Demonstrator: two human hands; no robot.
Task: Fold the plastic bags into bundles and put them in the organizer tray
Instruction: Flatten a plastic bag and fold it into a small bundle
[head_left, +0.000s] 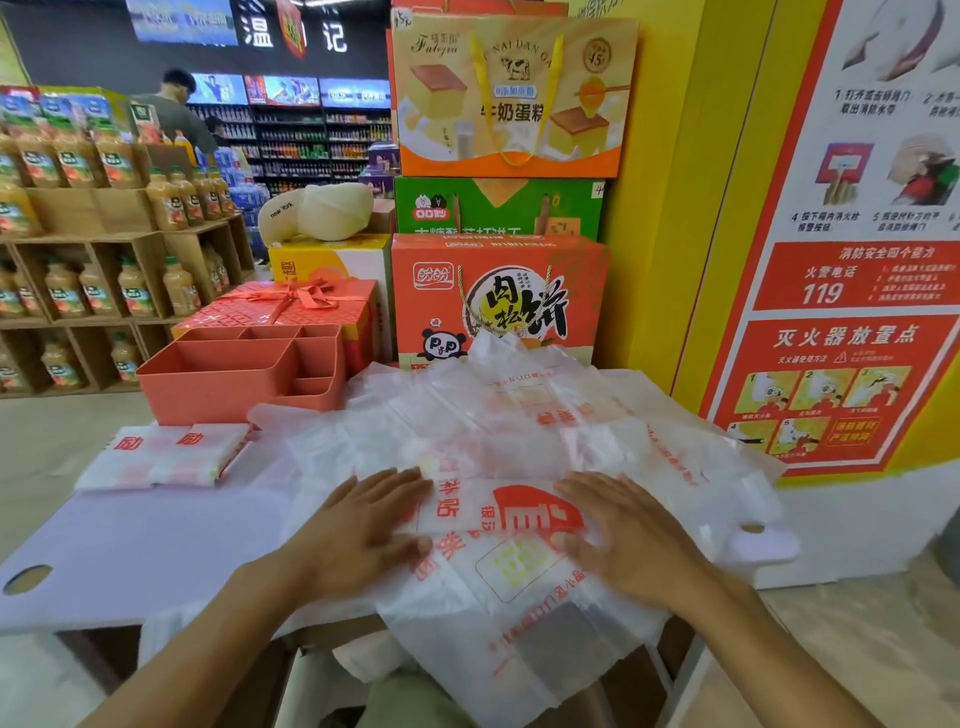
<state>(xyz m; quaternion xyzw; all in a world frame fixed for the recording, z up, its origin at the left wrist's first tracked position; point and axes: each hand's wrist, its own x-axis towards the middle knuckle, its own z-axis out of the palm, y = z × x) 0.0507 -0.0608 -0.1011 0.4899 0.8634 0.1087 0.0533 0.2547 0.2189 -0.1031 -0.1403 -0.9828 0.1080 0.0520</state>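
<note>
While both the left hand (363, 525) and right hand (628, 540) are pressing flat, fingers straight, on the translucent red-printed plastic bag (498, 525) overhanging the pale table (130, 551), its slippery film is risking sliding off.

Between the left grip (363, 525) and right grip (628, 540), the plastic bag (511, 571) reads "补贴". Beyond them, the orange box (441, 296) says "肉松饼", the pillow (311, 210) "new York"; rightward, the poster (831, 332) "119".
</note>
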